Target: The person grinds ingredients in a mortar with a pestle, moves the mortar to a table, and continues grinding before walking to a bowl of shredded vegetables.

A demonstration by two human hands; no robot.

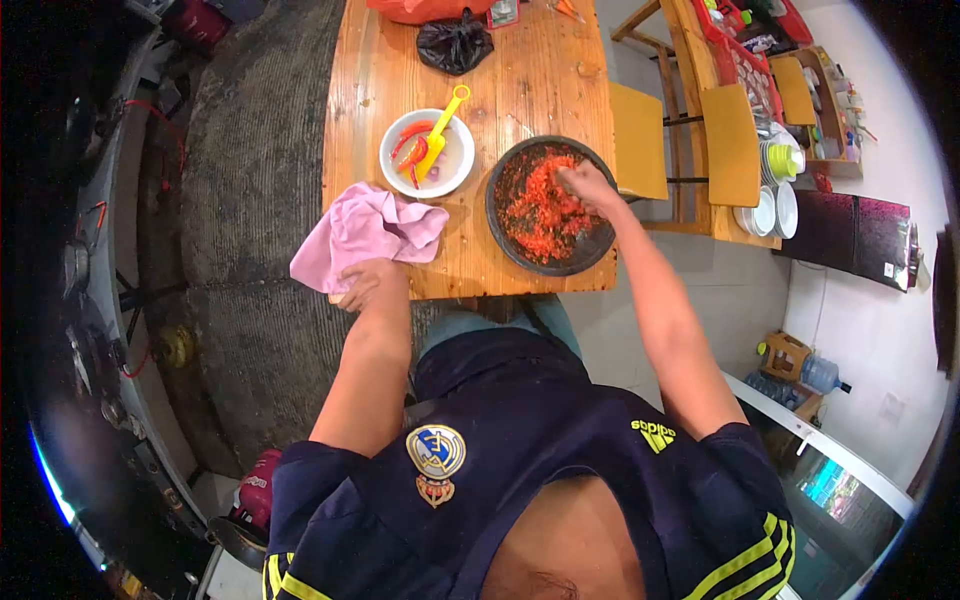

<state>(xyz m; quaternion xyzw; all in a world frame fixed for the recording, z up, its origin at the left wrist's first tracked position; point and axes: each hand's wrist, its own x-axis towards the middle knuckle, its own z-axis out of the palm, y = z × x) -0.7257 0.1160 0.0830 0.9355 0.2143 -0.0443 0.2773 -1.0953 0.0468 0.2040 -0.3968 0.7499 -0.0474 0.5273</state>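
My right hand (588, 187) is closed over the wide dark stone mortar (494, 218). Whatever it grips is hidden by the fingers. Coarsely crushed red chili (540, 205) covers much of the mortar's inside, close around that hand. At the near left corner of the wooden table (470, 280), my left hand (368, 284) is bent round the edge, touching a crumpled pink cloth (365, 232). Beyond the cloth is a white bowl (386, 165) with red chilies (414, 150) and a yellow scoop (431, 155) in some liquid.
A black plastic bag (455, 45) and a red bag (420, 8) lie at the table's far end. Wooden chairs (728, 140) stand on the right, beside another table with stacked bowls (765, 212). A ridged dark floor (255, 180) runs along the left.
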